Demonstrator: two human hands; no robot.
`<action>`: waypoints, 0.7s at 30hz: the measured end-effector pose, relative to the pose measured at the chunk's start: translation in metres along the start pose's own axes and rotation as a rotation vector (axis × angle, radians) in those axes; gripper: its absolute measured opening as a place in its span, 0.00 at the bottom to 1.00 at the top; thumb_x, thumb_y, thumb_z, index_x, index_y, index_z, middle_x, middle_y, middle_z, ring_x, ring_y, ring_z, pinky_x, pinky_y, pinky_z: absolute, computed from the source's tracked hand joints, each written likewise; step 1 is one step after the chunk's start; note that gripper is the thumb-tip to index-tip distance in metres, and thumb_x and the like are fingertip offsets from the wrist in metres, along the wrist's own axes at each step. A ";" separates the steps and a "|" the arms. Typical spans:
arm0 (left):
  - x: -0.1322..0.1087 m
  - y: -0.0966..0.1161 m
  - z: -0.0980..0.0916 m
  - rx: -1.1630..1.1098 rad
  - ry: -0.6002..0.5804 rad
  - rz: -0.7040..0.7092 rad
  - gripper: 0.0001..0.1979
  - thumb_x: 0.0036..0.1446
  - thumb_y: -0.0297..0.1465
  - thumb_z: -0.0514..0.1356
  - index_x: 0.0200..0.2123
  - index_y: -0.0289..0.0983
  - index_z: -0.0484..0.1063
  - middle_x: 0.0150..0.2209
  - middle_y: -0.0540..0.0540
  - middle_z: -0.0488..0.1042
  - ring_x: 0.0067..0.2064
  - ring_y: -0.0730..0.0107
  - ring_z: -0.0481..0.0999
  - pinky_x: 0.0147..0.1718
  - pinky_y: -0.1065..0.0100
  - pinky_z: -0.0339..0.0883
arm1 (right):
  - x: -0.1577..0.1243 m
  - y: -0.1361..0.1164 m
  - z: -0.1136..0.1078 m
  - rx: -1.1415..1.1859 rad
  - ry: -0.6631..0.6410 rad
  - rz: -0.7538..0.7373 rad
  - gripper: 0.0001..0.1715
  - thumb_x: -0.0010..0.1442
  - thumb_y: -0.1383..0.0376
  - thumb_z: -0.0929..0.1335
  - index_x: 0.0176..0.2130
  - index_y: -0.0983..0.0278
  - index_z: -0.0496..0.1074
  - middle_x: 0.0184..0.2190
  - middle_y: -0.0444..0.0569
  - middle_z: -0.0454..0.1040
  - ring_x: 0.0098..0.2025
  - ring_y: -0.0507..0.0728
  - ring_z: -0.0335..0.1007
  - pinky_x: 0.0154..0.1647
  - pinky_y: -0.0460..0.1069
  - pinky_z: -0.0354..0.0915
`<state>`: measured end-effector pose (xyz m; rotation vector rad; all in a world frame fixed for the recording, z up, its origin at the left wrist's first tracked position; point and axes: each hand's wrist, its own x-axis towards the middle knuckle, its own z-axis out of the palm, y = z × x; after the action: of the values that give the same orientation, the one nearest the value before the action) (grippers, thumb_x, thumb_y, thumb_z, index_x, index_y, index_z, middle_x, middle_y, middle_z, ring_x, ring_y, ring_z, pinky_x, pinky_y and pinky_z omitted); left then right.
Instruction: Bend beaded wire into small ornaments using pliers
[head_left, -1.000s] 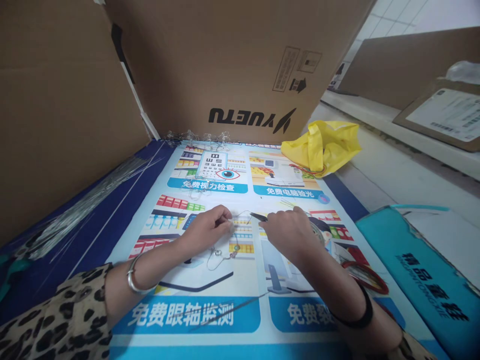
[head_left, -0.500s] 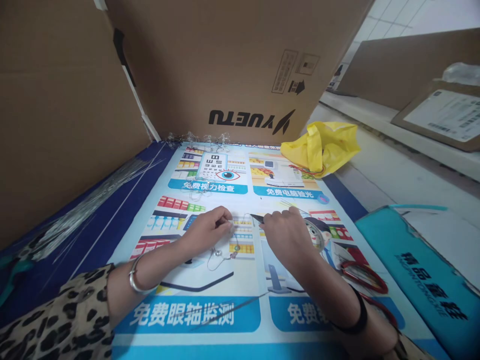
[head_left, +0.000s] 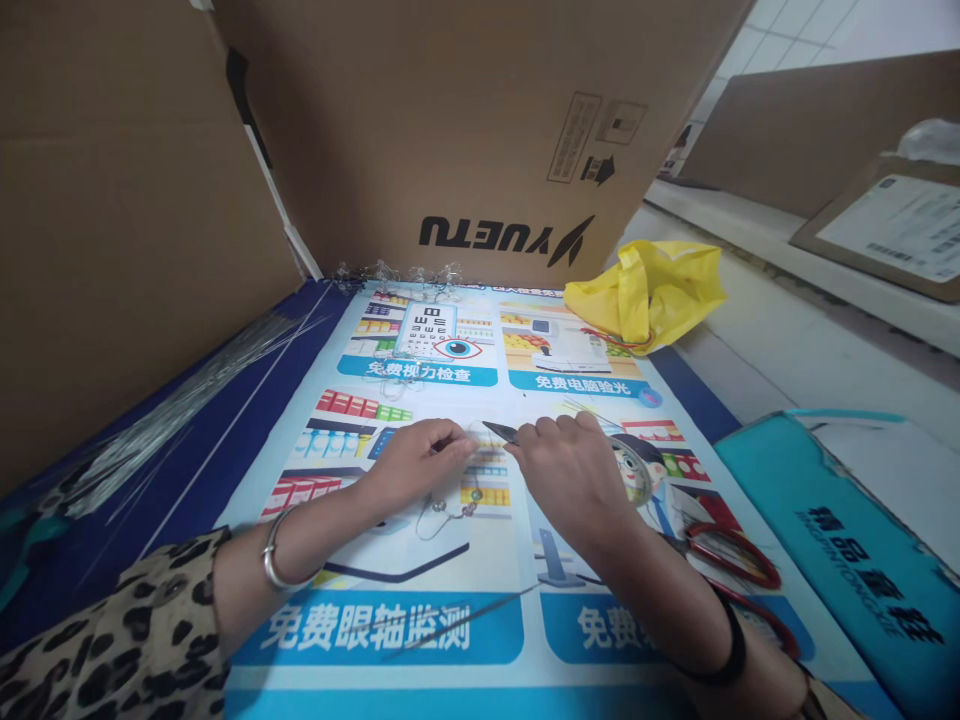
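My left hand (head_left: 426, 462) is closed in a pinch on a thin wire, with thumb and forefinger pressed together. Below its fingertips a fine beaded wire piece (head_left: 471, 500) hangs in a loose curve with small round beads. My right hand (head_left: 571, 468) is wrapped round a dark tool with a slim pointed tip, seemingly needle-nose pliers (head_left: 501, 432); its handles are hidden in the palm. The tip points left, close to my left fingertips, where a thin wire loop shows faintly. Whether the tip touches the wire I cannot tell.
Red-handled scissors (head_left: 735, 556) lie by my right wrist, near a clear round dish (head_left: 634, 478). Wire strands (head_left: 187, 400) lie at left, beaded pieces (head_left: 409, 275) at the back. A yellow bag (head_left: 652, 295), a teal box (head_left: 847, 560) and cardboard (head_left: 360, 130) surround the printed sheet (head_left: 450, 690).
The pliers' tip has moved left, closer to my left fingertips, and my right hand has shifted slightly left with it. My left hand stays almost in place.
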<state>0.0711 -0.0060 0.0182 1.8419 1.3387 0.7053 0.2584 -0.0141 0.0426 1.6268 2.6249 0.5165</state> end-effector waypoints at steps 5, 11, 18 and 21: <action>0.001 -0.003 0.002 -0.070 0.035 -0.093 0.14 0.54 0.39 0.52 0.22 0.37 0.67 0.21 0.53 0.66 0.25 0.73 0.63 0.24 0.72 0.55 | -0.002 -0.006 -0.003 0.016 0.056 -0.027 0.17 0.63 0.61 0.58 0.30 0.66 0.69 0.26 0.52 0.71 0.31 0.57 0.63 0.35 0.53 0.45; 0.002 -0.013 0.001 -0.276 0.051 -0.152 0.14 0.53 0.41 0.53 0.26 0.37 0.68 0.21 0.53 0.66 0.24 0.74 0.63 0.23 0.73 0.55 | 0.002 -0.001 0.005 0.177 0.049 0.039 0.20 0.63 0.56 0.57 0.32 0.65 0.69 0.29 0.50 0.72 0.33 0.56 0.65 0.37 0.51 0.47; 0.004 -0.012 -0.002 -0.286 0.009 -0.093 0.12 0.54 0.38 0.52 0.24 0.37 0.67 0.24 0.52 0.68 0.27 0.74 0.65 0.27 0.72 0.58 | 0.007 0.004 0.018 0.346 -0.049 0.066 0.22 0.63 0.53 0.56 0.31 0.64 0.69 0.29 0.47 0.72 0.32 0.53 0.64 0.34 0.48 0.48; 0.004 -0.011 -0.004 -0.312 -0.021 -0.055 0.12 0.55 0.37 0.52 0.24 0.37 0.66 0.24 0.52 0.69 0.27 0.74 0.65 0.27 0.73 0.58 | 0.008 0.006 0.023 0.389 -0.033 0.037 0.22 0.62 0.53 0.57 0.31 0.64 0.69 0.29 0.46 0.71 0.33 0.53 0.63 0.35 0.47 0.48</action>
<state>0.0630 0.0007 0.0115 1.5551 1.1861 0.8138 0.2639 0.0020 0.0237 1.7561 2.8060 -0.0289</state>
